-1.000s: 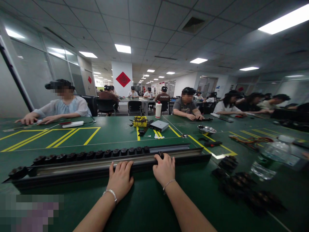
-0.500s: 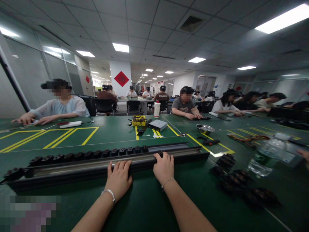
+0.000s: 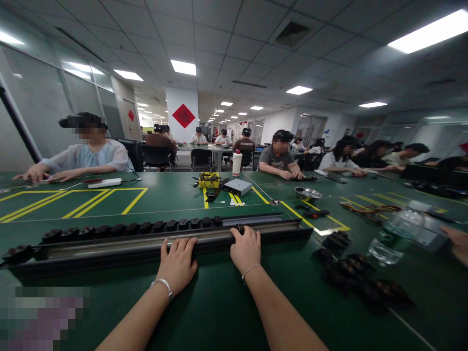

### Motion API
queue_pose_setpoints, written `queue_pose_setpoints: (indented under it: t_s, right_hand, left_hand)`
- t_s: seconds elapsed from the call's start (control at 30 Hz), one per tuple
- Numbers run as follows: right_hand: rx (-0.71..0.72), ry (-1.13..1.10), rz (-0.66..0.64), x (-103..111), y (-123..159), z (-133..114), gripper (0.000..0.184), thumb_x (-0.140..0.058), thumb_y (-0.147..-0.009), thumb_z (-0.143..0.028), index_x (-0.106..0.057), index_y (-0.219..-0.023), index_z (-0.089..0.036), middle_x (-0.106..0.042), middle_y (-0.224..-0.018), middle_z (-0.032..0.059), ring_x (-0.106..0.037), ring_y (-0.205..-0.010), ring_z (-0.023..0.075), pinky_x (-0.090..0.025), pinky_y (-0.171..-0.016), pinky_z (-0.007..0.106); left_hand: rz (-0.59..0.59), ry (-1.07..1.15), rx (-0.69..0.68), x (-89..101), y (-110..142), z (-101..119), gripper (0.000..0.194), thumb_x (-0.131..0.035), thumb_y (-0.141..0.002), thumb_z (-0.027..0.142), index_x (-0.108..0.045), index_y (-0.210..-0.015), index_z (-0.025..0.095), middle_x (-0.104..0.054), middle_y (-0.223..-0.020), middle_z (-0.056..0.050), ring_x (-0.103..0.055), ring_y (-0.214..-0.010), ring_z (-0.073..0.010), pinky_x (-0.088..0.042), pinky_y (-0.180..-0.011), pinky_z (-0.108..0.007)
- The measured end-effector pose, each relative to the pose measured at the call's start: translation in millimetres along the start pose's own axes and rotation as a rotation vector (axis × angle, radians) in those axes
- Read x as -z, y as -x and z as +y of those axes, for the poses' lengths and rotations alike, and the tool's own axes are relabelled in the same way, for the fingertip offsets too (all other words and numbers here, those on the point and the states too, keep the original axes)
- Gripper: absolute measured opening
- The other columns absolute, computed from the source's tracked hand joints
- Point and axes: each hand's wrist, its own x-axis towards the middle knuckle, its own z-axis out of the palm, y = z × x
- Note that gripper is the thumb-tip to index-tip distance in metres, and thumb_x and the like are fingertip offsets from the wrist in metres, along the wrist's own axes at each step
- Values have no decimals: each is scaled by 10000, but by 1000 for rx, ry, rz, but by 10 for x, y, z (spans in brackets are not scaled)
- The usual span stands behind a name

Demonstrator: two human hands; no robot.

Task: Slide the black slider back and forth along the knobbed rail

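Observation:
A long black metal channel (image 3: 120, 250) with a pale inside lies across the table before me. My left hand (image 3: 178, 263) grips its near wall, fingers hooked over the edge and thumb on the outer side. Over the right half of the channel, my right hand (image 3: 245, 248) pinches a small black socket module (image 3: 240, 228) between thumb and forefinger; the fingers partly hide it. A row of black socket modules (image 3: 145, 227) stands along the channel's far side, with a grey strip (image 3: 252, 220) to their right. More black modules (image 3: 351, 270) lie in a heap to the right.
A plastic water bottle (image 3: 397, 234) stands beyond the heap, near another person's hand (image 3: 455, 239). Farther back are a metal bowl (image 3: 307, 193), a red-and-black tool (image 3: 316, 213), a grey box (image 3: 237, 186), a yellow block with cables (image 3: 209, 180) and a white bottle (image 3: 237, 163). Co-workers sit around.
The view has shifted slightly, so the table items appear a little higher and to the left. Both hands keep the same hold on the channel and module.

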Motion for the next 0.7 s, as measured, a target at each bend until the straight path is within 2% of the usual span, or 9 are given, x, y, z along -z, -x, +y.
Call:
queue_pose_setpoints:
  t_s: [0.4,0.7]
  right_hand:
    - [-8,36,-30,12,-18,1,407,-425,-790,-159,-569,-1107,-370,-462,-1108,63,-385,-1102,210,-114,-1012,422]
    - [-14,-25,-8,-8,-39,15,428,-447,-740,-115,-595,-1063,-352,-466,-1075,62,-425,-1059,206,-108,-1016,420]
  left_hand:
    - [-2,-15,-3,14,7,6,499,-457,-719,271,-454,-1217,247,-545,-1193,-63,-419,-1148,-234,-40,-1053,-499]
    - [-37,-1,29,94,-7,62,494,-469,-704,252,-473,-1199,245,-552,-1184,-59,-422,-1149,-233,-40,-1055,-502]
